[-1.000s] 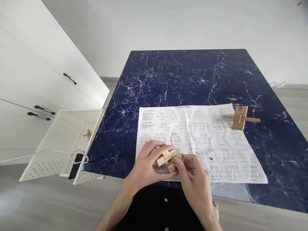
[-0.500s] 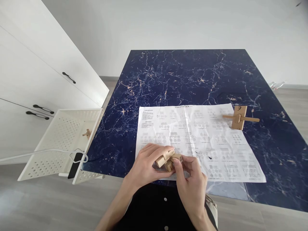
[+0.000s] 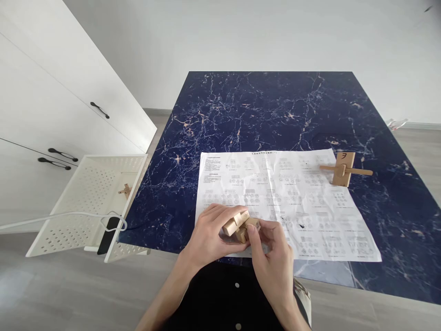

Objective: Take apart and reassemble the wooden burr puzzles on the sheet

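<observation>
Both my hands hold a small wooden interlocking puzzle (image 3: 240, 225) over the near edge of a printed instruction sheet (image 3: 296, 202). My left hand (image 3: 210, 236) wraps round its left side, fingers curled over the top. My right hand (image 3: 272, 248) pinches its right end between thumb and fingers. A second wooden puzzle piece (image 3: 343, 169), a cross shape marked with a 3, lies at the sheet's far right corner.
The sheet lies on a dark blue marbled table (image 3: 268, 110). A white perforated basket (image 3: 93, 202) at the table's left holds a small wooden piece (image 3: 125, 190) and a dark phone with a white cable. White cabinets (image 3: 51, 101) stand left.
My hands with the puzzle have stayed near the sheet's front edge, shifting only slightly; the right fingers have closed tighter on the puzzle's end.
</observation>
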`<state>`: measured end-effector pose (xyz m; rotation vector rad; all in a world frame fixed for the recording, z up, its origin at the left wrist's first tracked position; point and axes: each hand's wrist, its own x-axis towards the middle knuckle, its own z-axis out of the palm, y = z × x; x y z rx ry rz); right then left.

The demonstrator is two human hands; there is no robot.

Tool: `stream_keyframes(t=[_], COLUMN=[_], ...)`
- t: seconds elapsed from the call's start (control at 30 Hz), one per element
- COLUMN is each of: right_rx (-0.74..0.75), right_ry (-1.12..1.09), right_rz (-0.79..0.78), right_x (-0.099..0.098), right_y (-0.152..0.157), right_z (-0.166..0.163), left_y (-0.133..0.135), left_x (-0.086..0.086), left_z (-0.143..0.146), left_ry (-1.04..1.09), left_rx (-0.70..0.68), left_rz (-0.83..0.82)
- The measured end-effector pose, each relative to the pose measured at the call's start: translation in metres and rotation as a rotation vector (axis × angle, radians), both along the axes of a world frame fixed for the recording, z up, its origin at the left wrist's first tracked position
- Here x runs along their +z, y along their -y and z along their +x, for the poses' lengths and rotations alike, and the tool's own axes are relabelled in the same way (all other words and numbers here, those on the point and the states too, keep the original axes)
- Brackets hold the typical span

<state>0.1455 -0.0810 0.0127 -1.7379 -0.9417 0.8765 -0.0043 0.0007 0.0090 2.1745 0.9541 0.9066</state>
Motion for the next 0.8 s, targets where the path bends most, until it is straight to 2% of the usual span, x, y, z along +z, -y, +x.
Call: stream_keyframes(t=[0.17,0.6,0.8], right_rx=[0.143,-0.014,-0.005], right_ry=[-0.064,-0.076,-0.089], right_rz=[-0.012,0.050,0.052], right_x=[0.005,-0.004,-0.006], right_y=[-0.001,0.002,0.003], right_z=[0.015,0.005,0.002], left_y=[0.000,-0.001,-0.001], left_x=[0.001,-0.001,-0.002], left_z=[0.002,0.001,0.002], left_ry=[-0.008,0.033,0.039], left_rx=[0.026,-0.008,0.002], left_rz=[-0.026,0.084,0.141])
